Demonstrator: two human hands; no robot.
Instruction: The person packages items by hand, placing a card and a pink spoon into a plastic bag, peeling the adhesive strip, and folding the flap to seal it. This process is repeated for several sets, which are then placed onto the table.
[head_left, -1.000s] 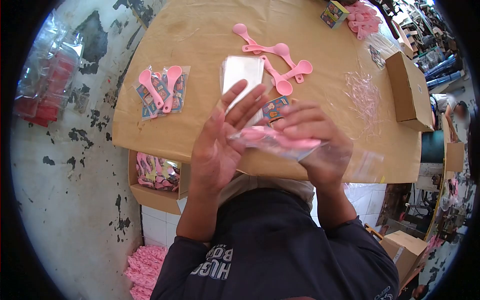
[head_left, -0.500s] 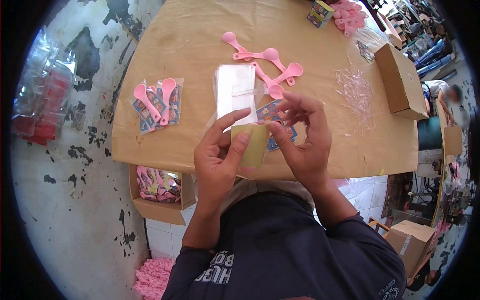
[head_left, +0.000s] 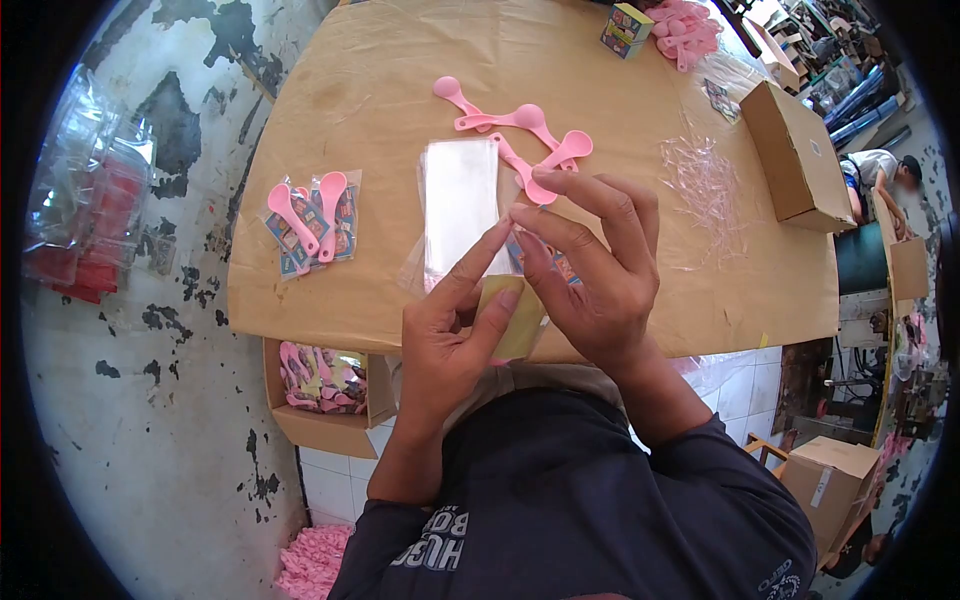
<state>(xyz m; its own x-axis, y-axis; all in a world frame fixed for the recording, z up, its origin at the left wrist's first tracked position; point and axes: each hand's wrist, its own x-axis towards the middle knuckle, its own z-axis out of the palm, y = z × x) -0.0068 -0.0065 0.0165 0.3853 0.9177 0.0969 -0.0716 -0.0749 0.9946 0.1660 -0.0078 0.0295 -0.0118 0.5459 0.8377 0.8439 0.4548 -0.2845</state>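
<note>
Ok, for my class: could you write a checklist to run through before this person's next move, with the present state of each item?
1. Clear plastic packet with a dull-yellow back gripped: ok, under the left hand's thumb.
2. Right hand pinching the packet's clear film: cannot tell; its fingertips are by the left index fingertip.
3. Packet closed: cannot tell, fingers hide its top.
4. Stack of flat, clear plastic bags nearby: ok, just beyond the left hand.
5. Loose pink plastic spoons nearby: ok, on the brown-covered table.
6. Blue printed card fully in view: not ok, the right hand partly covers it.
</note>
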